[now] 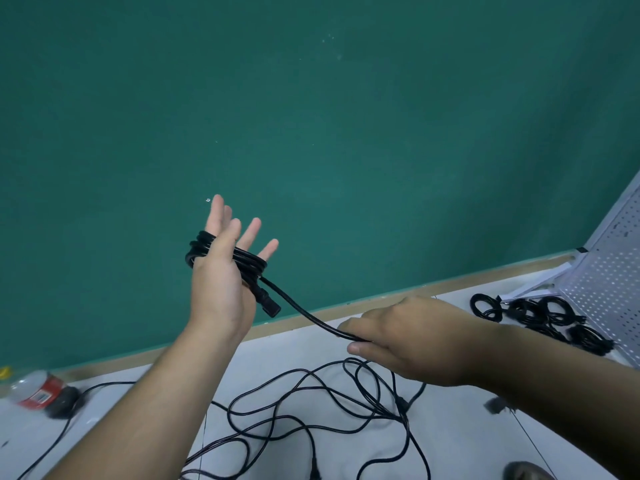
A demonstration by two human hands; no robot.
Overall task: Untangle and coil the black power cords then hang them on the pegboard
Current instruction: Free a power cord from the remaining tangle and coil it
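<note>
Before the green wall [311, 98], mid-frame, the power cord [247, 263] was coiled round the left hand [221, 275], fingers [252, 232] held straight and spread, and pinched by the right hand [408, 337]. Loops could be shed if the tangle [401, 407] below snagged.

Green wall [311, 98] meets pale floor [277, 351] — wooden skirting [485, 277] between

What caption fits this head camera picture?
A black cord coils around the open left hand while the right hand pinches its slack.
</note>
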